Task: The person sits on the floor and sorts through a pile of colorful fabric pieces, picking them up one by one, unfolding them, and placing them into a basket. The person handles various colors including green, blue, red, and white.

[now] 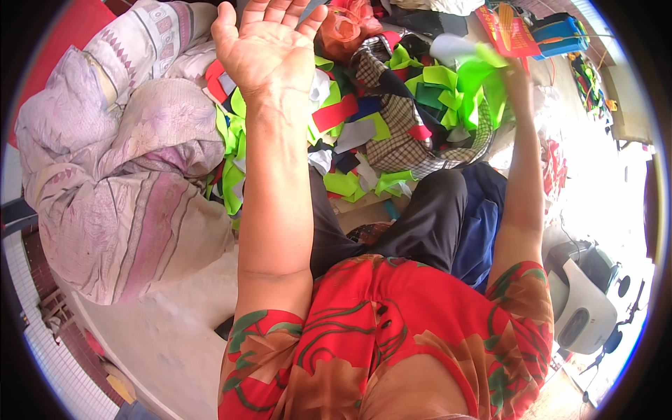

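Floor (171,339) spans eight o'clock; scraps (355,135) and red bag (348,29), twelve. My left hand (269,56) spreads wide; right hand (518,78), can't tell.

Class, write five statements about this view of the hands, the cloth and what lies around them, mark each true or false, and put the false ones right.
1. The left hand is open with its palm showing. True.
2. The shirt is plain blue. False: the shirt is red with a brown and green pattern.
3. Checked cloth lies among the coloured scraps. True.
4. The pale patterned bundle lies on the person's right. False: it lies on the left.
5. The right hand is beside bright green cloth. True, though its grip is blurred.
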`<action>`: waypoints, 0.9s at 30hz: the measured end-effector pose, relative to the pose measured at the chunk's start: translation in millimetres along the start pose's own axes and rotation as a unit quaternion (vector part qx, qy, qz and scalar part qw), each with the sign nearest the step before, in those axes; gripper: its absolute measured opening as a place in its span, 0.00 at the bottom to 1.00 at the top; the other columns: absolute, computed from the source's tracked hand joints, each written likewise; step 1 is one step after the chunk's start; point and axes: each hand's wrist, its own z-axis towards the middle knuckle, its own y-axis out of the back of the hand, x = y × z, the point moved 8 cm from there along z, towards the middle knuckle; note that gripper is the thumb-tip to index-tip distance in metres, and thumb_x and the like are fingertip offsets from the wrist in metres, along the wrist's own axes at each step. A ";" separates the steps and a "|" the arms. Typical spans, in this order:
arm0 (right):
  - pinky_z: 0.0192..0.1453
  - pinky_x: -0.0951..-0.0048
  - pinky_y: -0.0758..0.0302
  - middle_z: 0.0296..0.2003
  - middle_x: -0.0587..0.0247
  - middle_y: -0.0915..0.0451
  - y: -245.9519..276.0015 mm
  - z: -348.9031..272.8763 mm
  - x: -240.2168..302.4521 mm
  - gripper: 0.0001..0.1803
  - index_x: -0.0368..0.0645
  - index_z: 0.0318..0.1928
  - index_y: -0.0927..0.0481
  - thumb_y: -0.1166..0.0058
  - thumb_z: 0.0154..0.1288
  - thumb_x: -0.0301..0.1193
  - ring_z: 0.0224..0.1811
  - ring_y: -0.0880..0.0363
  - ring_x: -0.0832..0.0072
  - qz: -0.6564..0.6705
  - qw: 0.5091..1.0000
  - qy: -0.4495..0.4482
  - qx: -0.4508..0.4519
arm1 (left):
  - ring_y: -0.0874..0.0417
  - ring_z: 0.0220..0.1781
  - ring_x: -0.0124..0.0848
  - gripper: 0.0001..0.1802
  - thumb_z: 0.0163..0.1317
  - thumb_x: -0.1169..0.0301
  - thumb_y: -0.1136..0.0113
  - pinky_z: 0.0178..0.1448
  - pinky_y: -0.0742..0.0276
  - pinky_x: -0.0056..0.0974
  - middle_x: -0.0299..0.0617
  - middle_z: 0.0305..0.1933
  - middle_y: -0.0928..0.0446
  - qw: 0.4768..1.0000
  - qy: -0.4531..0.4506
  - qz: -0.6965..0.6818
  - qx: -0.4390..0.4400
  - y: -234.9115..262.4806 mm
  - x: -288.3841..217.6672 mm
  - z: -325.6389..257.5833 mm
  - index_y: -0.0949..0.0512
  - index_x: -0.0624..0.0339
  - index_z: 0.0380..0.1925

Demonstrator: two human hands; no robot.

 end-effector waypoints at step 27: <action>0.37 0.68 0.19 0.50 0.45 0.30 -424.1 -208.3 219.3 0.36 0.33 0.63 0.48 0.44 0.58 0.20 0.40 0.20 0.61 0.621 0.609 -0.339 0.359 | 0.19 0.32 0.47 0.13 0.56 0.62 0.43 0.39 0.24 0.45 0.51 0.26 0.21 0.755 0.047 0.639 0.137 -26.6 89.7 -45.7 0.23 0.62 0.26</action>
